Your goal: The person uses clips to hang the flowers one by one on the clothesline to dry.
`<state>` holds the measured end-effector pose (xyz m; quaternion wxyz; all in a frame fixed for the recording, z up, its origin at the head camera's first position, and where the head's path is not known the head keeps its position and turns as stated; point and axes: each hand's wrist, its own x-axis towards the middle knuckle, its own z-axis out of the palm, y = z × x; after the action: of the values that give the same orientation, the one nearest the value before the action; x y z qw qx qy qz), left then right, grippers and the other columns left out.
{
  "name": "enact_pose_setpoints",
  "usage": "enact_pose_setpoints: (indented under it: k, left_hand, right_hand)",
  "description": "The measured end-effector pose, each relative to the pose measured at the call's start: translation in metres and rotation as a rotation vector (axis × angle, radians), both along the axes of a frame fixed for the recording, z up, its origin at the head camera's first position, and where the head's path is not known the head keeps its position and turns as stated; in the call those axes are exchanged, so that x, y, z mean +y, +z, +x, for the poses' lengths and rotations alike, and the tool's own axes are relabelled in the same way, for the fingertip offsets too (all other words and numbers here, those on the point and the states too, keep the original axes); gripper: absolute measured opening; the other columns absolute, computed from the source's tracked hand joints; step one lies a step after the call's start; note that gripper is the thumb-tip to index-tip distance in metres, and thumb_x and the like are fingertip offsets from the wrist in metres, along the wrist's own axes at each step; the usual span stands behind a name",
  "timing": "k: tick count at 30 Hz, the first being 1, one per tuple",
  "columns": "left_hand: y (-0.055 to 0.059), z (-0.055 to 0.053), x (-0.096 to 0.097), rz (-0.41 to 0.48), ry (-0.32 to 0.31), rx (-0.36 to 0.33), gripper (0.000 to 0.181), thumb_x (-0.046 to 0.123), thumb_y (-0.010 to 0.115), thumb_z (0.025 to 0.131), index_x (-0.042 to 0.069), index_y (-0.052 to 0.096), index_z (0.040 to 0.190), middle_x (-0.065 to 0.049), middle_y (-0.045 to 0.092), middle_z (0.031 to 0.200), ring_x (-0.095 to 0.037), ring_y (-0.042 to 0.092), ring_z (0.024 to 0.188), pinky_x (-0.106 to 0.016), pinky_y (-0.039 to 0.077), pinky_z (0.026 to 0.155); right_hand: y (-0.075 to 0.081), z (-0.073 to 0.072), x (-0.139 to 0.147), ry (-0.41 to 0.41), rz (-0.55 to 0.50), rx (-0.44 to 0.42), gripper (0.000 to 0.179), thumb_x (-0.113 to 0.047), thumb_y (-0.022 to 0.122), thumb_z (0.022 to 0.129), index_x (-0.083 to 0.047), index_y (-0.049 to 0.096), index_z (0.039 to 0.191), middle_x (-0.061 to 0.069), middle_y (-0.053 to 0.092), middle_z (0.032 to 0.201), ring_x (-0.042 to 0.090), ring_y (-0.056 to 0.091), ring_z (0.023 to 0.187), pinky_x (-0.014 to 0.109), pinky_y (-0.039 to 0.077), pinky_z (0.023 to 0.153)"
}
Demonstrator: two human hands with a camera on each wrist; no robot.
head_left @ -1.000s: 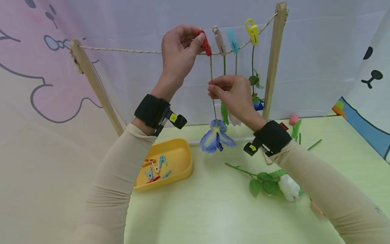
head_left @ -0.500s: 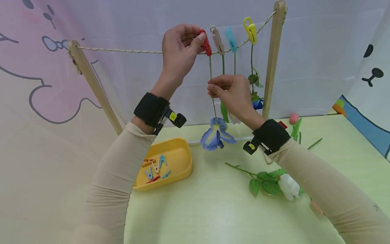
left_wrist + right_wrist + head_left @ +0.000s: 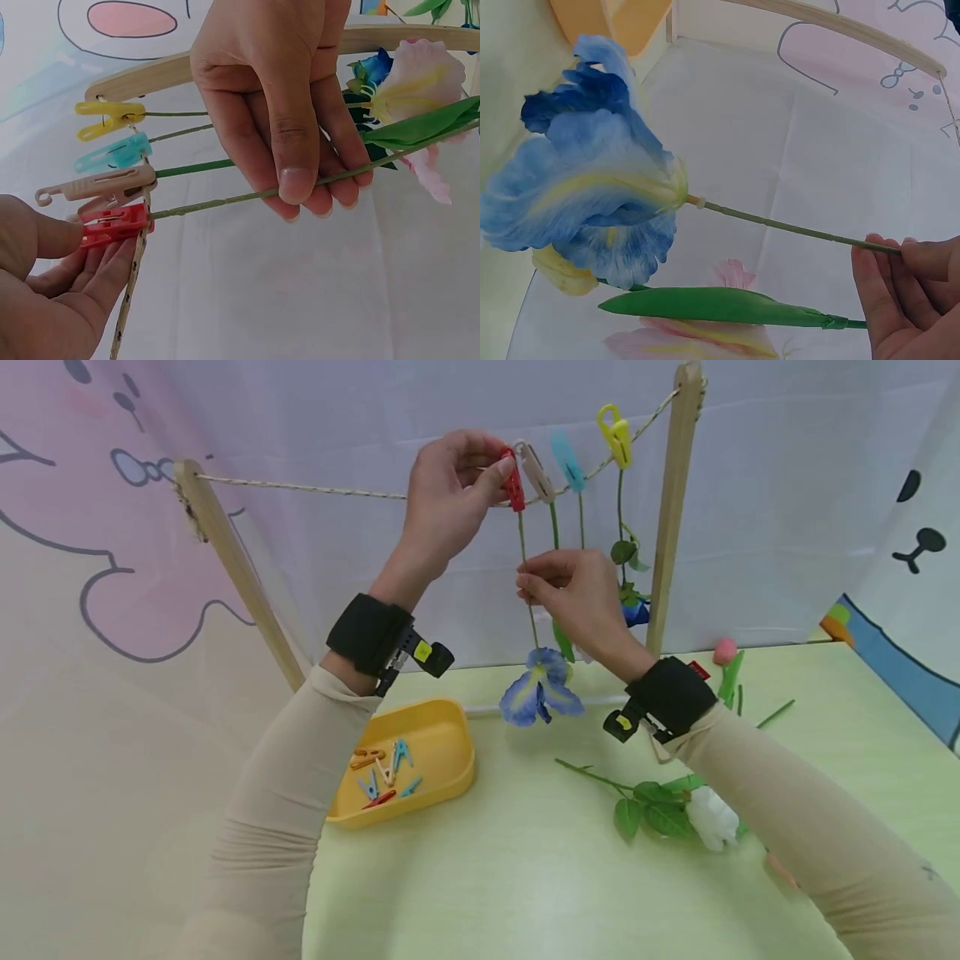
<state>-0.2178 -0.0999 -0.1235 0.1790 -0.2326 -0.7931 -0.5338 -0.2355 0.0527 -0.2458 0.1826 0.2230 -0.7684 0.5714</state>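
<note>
My left hand [image 3: 457, 502] pinches a red clothespin [image 3: 116, 225] between thumb and fingers at the rope [image 3: 315, 489]. The clothespin sits across the rope at the stem's end. Lower down, my right hand [image 3: 581, 597] pinches the green stem [image 3: 780, 226] of a blue iris [image 3: 592, 180], which hangs head down over the table. Right beside the red clothespin, a beige clothespin [image 3: 112, 184], a light blue clothespin [image 3: 567, 460] and a yellow clothespin [image 3: 617, 439] clip other stems to the rope. A pink flower [image 3: 424, 86] and a dark blue flower [image 3: 636, 612] hang among these.
Wooden posts [image 3: 671, 510] hold the rope at both ends. On the green table [image 3: 480, 877], a yellow tray [image 3: 442, 760] with several clothespins stands at left. A white rose [image 3: 712, 818] lies at right near my sleeve, and a pink bud [image 3: 724, 651] lies farther back.
The left hand with the red clothespin has lowered slightly and shifted right, closer to the beige clothespin, and the rope dips there. The right hand and iris have shifted slightly right.
</note>
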Motion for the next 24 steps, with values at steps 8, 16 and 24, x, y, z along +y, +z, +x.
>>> enact_pose_setpoints:
  k: [8,16,24]
  left_hand:
    - [-0.005,0.007,-0.004,-0.041,0.015,0.063,0.028,0.006,0.058,0.095,-0.006,0.058,0.12,-0.016,0.062,0.112,-0.022,0.064,0.099,-0.021,0.051,0.088]
    - [-0.018,-0.013,-0.012,-0.079,0.082,0.288,0.025,0.007,0.063,0.092,0.0,0.062,0.116,-0.009,0.065,0.109,-0.011,0.065,0.094,-0.018,0.051,0.087]
    - [-0.024,0.039,-0.012,-0.192,-0.028,0.401,0.014,-0.001,0.058,0.093,-0.01,0.063,0.102,-0.019,0.067,0.094,-0.023,0.065,0.081,-0.024,0.054,0.079]
  right_hand:
    - [-0.004,0.011,0.013,-0.145,0.246,0.147,0.018,-0.018,0.065,0.092,-0.008,0.073,0.105,0.003,0.073,0.091,0.009,0.069,0.076,0.025,0.055,0.071]
    - [-0.014,0.036,0.036,-0.125,0.367,0.239,0.015,-0.018,0.065,0.092,-0.01,0.075,0.099,0.001,0.072,0.088,0.011,0.067,0.071,0.026,0.053,0.065]
    - [-0.036,0.066,0.056,0.002,0.487,0.19,0.011,-0.013,0.069,0.089,-0.012,0.075,0.098,-0.004,0.072,0.085,0.006,0.067,0.072,0.023,0.054,0.063]
